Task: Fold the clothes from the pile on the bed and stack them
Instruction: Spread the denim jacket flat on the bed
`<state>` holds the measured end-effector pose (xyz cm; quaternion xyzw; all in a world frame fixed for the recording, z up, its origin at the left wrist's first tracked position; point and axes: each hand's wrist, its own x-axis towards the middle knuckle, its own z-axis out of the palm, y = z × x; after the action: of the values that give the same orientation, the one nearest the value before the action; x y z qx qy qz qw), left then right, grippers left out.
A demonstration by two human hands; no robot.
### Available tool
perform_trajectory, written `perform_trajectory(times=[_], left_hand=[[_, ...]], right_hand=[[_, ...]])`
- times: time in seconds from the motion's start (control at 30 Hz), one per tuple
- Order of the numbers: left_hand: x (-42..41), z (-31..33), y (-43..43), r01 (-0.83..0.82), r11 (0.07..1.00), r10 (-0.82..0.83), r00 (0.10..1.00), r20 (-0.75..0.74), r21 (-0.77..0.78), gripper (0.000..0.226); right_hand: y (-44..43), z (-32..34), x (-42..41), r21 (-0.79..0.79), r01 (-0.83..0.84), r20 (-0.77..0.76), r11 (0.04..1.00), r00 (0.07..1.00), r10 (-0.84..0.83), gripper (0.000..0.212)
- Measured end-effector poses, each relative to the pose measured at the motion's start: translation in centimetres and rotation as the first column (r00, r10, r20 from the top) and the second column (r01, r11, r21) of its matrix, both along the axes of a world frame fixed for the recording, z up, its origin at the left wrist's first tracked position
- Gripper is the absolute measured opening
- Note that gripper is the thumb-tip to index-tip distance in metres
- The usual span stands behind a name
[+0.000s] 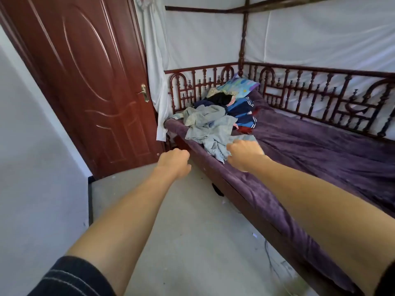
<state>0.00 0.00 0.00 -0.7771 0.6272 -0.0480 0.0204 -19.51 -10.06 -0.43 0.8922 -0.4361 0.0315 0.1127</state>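
A pile of clothes lies at the head end of the bed [320, 150], which is covered by a purple sheet. On top, nearest me, is a crumpled pale blue-grey garment [210, 127]. Behind it sit dark blue striped clothes [241, 110] and a black piece [221, 98]. My right hand [244, 153] rests on the near edge of the pale garment with its fingers curled into the cloth. My left hand [175, 165] hangs over the floor, just short of the bed's edge, with curled fingers that hold nothing.
A patterned blue pillow [239, 87] leans at the headboard corner. Carved dark red rails [320, 97] run along the head and far side. A brown door [85, 82] stands to the left, a white curtain [158, 71] beside it. Grey floor [181, 231] lies below me.
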Motion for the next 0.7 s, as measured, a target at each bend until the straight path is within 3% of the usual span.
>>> perform_trajectory(times=[0.17, 0.7], left_hand=[[2.1, -2.0, -8.0, -0.031, 0.999, 0.031, 0.999, 0.014, 0.030, 0.031], [14.3, -6.9, -31.3, -0.106, 0.993, 0.112, 0.972, -0.206, 0.044, 0.034]], right_hand=[[-8.5, -2.6, 2.2, 0.056, 0.024, -0.046, 0.998, 0.999, -0.022, 0.021], [-35.2, -7.8, 13.3, 0.172, 0.027, -0.129, 0.985, 0.992, -0.005, 0.028]])
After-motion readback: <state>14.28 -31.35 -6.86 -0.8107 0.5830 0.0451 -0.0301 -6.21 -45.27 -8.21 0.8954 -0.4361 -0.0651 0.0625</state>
